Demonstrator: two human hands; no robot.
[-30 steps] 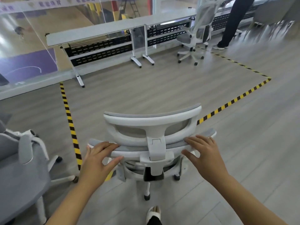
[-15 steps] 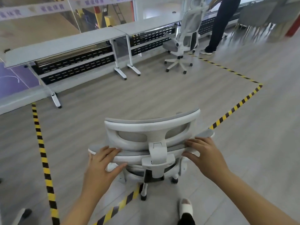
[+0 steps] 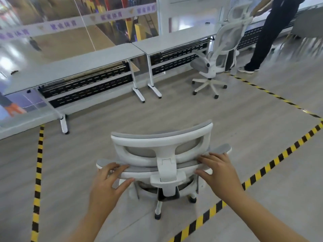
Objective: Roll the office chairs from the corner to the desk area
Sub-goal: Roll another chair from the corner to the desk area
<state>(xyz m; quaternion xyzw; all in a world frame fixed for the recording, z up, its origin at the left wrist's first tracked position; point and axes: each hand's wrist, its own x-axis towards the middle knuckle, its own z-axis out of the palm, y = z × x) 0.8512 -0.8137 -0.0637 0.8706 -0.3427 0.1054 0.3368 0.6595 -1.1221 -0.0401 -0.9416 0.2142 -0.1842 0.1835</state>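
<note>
A white office chair (image 3: 162,142) with grey mesh stands right in front of me, its back toward me, just inside the taped floor area. My left hand (image 3: 106,186) grips the left end of the backrest's top edge, fingers over the top and thumb beneath. On the right end my right hand (image 3: 220,175) holds the edge the same way. The chair's wheeled base (image 3: 158,213) sits close to the near tape line. Two grey desks (image 3: 78,67) (image 3: 174,39) stand side by side ahead along a glass wall.
A second white office chair (image 3: 220,56) is parked at the right desk. A person in dark trousers (image 3: 272,32) stands behind it. Yellow-black floor tape (image 3: 37,172) (image 3: 262,170) borders the desk area. Bare wooden floor lies between my chair and the desks.
The chair has rolled forward over the near tape line toward the desks with both hands still on its backrest. The grey chair at my left has dropped out of view.
</note>
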